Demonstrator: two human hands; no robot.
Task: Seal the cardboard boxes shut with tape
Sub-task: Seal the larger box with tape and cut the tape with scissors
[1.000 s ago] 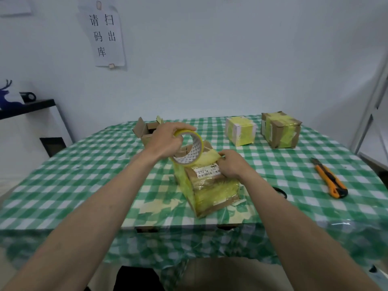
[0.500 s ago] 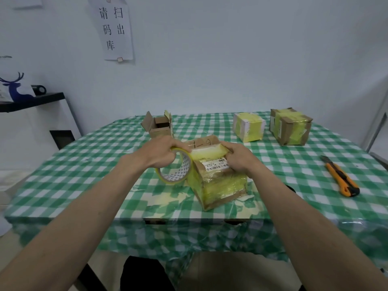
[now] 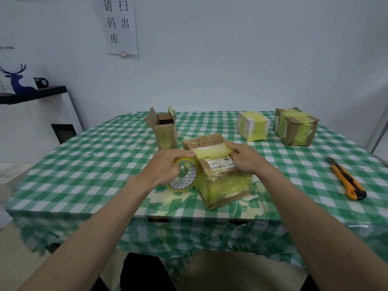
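A cardboard box (image 3: 224,181) with a white barcode label and yellowish tape on its sides stands near the table's front edge. My left hand (image 3: 168,166) grips a roll of yellow tape (image 3: 184,178) against the box's left side. A strip of tape (image 3: 212,153) runs from the roll across the box's top. My right hand (image 3: 244,158) holds the strip's far end down on the top right of the box, fingers curled over it.
An open cardboard box (image 3: 163,128) stands behind the roll. Two taped boxes (image 3: 253,126) (image 3: 295,127) sit at the back right. An orange utility knife (image 3: 346,179) lies at the right. The table has a green checked cloth (image 3: 84,164); a shelf (image 3: 31,94) stands at the left.
My left hand has carried the roll from above the box down to its left side, drawing a strip across the top. My right hand stays on the box's top right.
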